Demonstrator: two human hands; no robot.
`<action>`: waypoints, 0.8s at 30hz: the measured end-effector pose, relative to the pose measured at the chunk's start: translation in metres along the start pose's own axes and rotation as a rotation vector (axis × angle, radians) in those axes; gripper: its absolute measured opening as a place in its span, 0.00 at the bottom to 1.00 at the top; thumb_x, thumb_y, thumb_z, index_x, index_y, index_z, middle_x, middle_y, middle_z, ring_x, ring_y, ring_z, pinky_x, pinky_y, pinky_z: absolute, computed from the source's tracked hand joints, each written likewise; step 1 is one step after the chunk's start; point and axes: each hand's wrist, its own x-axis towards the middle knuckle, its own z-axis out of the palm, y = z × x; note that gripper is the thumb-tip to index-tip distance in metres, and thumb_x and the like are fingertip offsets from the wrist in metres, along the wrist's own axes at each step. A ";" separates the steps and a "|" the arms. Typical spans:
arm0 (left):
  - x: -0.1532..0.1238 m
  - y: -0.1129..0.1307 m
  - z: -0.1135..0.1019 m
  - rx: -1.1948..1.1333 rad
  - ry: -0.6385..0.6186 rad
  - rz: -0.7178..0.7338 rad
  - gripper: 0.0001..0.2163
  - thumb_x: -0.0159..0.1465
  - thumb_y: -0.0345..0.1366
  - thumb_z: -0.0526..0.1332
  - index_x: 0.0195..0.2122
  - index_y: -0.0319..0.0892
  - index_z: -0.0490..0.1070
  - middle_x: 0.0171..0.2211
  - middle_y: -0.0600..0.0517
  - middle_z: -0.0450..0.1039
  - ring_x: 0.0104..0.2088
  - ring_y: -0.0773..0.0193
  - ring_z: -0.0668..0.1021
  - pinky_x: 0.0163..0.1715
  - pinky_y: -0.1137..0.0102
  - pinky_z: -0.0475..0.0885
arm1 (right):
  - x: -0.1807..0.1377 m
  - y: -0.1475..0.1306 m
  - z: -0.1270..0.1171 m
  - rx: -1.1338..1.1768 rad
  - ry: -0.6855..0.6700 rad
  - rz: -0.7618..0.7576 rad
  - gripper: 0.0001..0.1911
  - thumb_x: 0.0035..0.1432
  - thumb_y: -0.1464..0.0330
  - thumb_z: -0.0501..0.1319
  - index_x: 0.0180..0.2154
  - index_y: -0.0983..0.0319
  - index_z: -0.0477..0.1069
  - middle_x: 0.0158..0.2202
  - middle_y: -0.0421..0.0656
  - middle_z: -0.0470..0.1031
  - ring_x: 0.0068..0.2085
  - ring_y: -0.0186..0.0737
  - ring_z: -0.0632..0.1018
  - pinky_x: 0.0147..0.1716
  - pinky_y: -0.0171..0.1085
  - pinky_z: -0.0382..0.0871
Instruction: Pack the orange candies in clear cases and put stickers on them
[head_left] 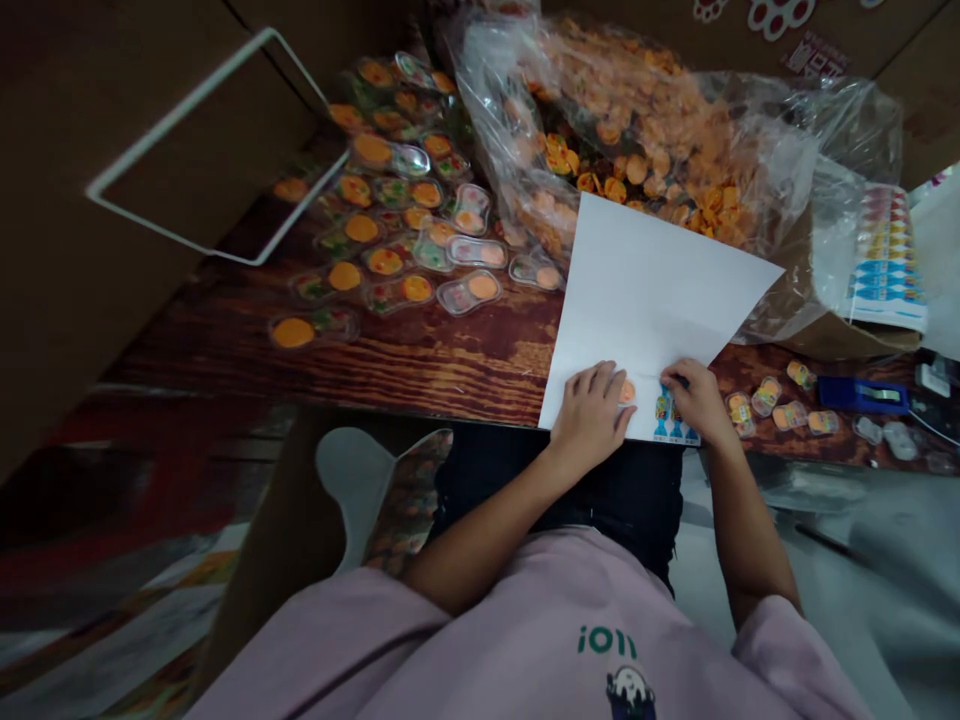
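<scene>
A white sheet of stickers [652, 290] lies at the front edge of the table, with a few blue printed stickers [661, 412] left along its bottom right corner. My left hand [592, 415] rests on the sheet, its thumb and fingers closed around a small clear plastic case [627, 391] with an orange piece inside. At the stickers, my right hand [696, 395] pinches the top end of one blue sticker between thumb and forefinger. Whether that sticker has come off the sheet I cannot tell.
Many clear cases with orange discs [345, 276] cover the table's left side. Behind the sheet stands a big plastic-lined box of orange pieces [637, 110]. To the right are several small labelled cases [789, 415], a blue tape dispenser [862, 395] and more sticker sheets [885, 260].
</scene>
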 end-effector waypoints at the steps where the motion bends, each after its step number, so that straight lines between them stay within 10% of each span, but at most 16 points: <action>1: 0.000 0.000 0.000 -0.001 0.001 -0.003 0.24 0.72 0.43 0.56 0.65 0.37 0.65 0.66 0.36 0.66 0.64 0.42 0.68 0.64 0.50 0.63 | 0.001 -0.001 -0.001 -0.008 -0.011 -0.010 0.10 0.67 0.71 0.58 0.34 0.59 0.76 0.33 0.45 0.76 0.38 0.46 0.76 0.42 0.45 0.71; 12: 0.002 0.002 -0.004 -0.044 -0.014 -0.022 0.24 0.72 0.43 0.56 0.65 0.36 0.64 0.67 0.35 0.65 0.66 0.41 0.67 0.65 0.50 0.61 | -0.022 0.004 -0.008 -0.328 -0.084 -0.237 0.21 0.68 0.75 0.55 0.57 0.58 0.76 0.49 0.54 0.76 0.48 0.54 0.73 0.51 0.56 0.72; 24: 0.001 0.000 -0.001 -0.063 0.022 -0.017 0.24 0.72 0.43 0.58 0.65 0.36 0.65 0.66 0.35 0.65 0.65 0.42 0.67 0.65 0.50 0.61 | -0.075 -0.035 -0.044 -0.121 -0.045 -0.250 0.09 0.62 0.68 0.63 0.45 0.55 0.72 0.68 0.52 0.67 0.64 0.63 0.71 0.60 0.67 0.65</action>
